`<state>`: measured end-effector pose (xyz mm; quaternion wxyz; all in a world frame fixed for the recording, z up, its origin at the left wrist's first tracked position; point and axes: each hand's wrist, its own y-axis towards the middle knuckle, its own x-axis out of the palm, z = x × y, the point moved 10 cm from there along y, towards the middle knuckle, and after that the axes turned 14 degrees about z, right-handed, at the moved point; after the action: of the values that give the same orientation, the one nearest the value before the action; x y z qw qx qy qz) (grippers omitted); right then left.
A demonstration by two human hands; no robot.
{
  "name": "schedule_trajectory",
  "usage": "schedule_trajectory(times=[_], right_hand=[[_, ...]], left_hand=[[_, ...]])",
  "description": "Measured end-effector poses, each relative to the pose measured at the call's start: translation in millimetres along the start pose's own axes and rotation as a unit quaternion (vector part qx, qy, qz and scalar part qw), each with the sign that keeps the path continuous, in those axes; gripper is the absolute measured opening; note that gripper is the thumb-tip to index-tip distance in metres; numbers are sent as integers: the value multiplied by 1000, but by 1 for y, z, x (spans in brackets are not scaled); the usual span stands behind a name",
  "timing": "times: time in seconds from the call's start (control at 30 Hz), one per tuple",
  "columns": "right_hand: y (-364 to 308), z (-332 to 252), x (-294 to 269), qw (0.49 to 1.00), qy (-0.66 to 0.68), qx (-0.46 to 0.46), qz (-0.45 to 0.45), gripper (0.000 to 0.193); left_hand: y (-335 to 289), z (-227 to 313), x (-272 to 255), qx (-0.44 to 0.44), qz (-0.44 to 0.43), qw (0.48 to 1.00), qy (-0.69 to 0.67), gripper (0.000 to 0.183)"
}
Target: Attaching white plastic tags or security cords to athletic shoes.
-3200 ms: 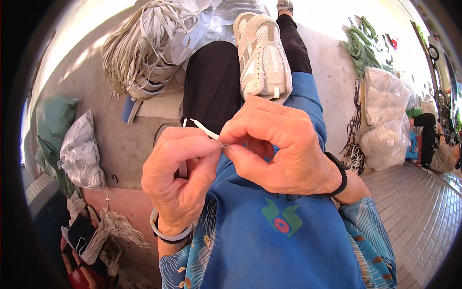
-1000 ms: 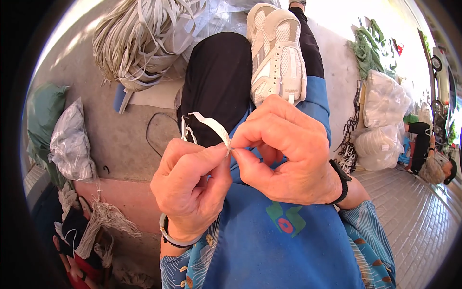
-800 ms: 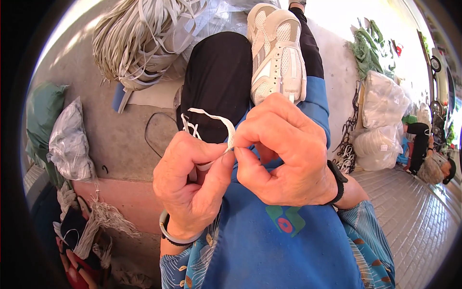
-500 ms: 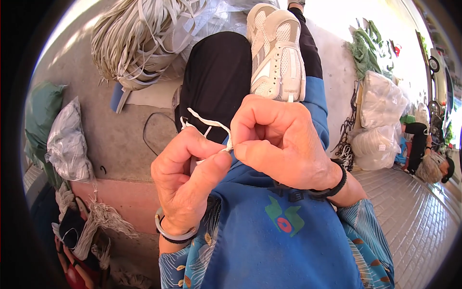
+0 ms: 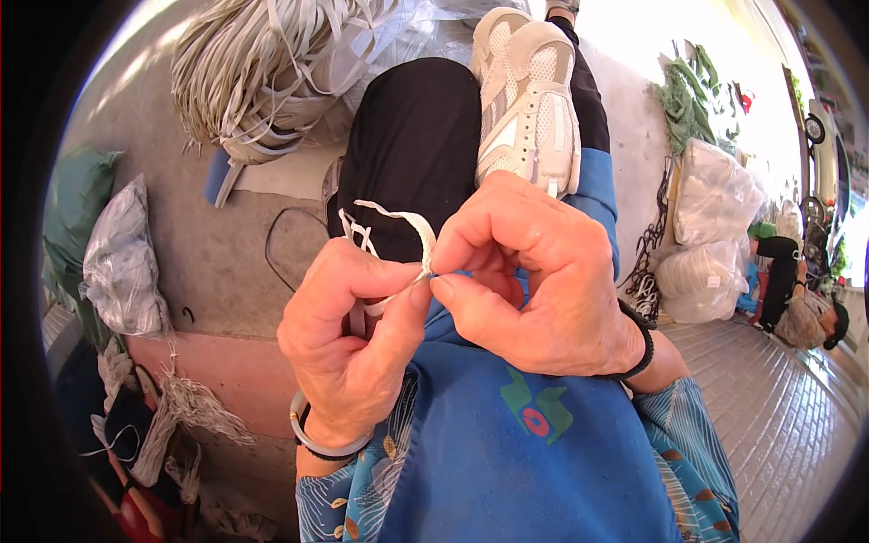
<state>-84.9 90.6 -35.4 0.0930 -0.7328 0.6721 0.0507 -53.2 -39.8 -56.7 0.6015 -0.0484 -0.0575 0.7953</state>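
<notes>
A thin white shoelace is pinched at one spot between the fingertips of both my hands, above my lap. My left hand grips it between thumb and forefinger, with part of it running through the curled fingers. One strand arches up and over to the left of the pinch. Thumb and forefinger of my right hand close on it from the other side; what lies inside the pinch is hidden. Just beyond my right hand, a pair of beige-white sneakers rests by my leg, a row of eyelets showing.
A big bundle of flat off-white laces lies ahead on the left. Plastic bags and hanging cords are at the left. On the right are stuffed clear sacks, dark cords and another person farther off.
My right hand has shifted slightly right, and its fingertips sit a bit farther from my left ones. The strand above the pinch now bows in a rounder arch.
</notes>
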Motion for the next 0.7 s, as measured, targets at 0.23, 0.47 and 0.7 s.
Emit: schedule_trajectory(times=[0.23,0.47,0.7], right_hand=[[2,-3,1,1000,-15,-17,-2,10],[-1,7,11,996,49,44,-52,9],[-5,11,19,982,104,117,-103,9]], left_hand=[[-2,3,0,12,9,1000,19,8],[-2,-4,-1,-40,-4,999,-1,7],[-1,-5,2,-44,-20,998,-36,7]])
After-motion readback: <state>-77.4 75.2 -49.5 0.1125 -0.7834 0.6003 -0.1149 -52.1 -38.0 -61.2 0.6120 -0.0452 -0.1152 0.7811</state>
